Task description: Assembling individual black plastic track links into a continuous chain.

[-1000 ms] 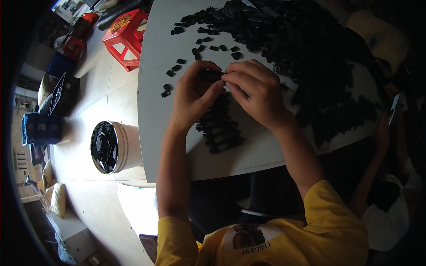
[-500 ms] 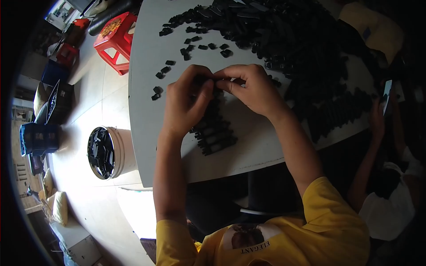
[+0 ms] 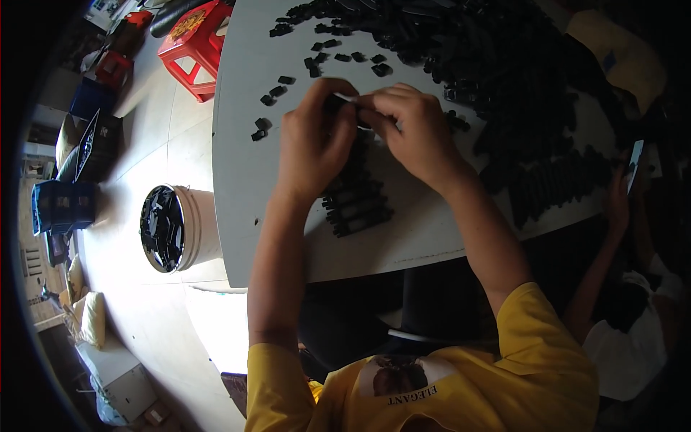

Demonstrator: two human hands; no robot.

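Above the grey-white table (image 3: 245, 216), my left hand (image 3: 311, 144) and my right hand (image 3: 421, 133) meet fingertip to fingertip. Both are closed in a pinch around a small dark piece, mostly covered by the fingers; its exact shape cannot be made out. Just below them on the table lies a row of black ribbed parts (image 3: 356, 205), set side by side and partly hidden by my hands. Several small black blocks (image 3: 277, 91) are scattered beyond and to the left of my left hand.
A large heap of black parts (image 3: 497, 72) covers the far and right side of the table. On the floor at left stand a white bucket (image 3: 201, 227) full of black pieces, a red stool (image 3: 188, 50) and a blue crate (image 3: 65, 205). At right, another person holds a phone (image 3: 635, 157).
The view has shifted a little, so the table and bucket sit slightly higher in the picture. My hands stay together at the dark piece, with the right fingers slightly more turned over it.
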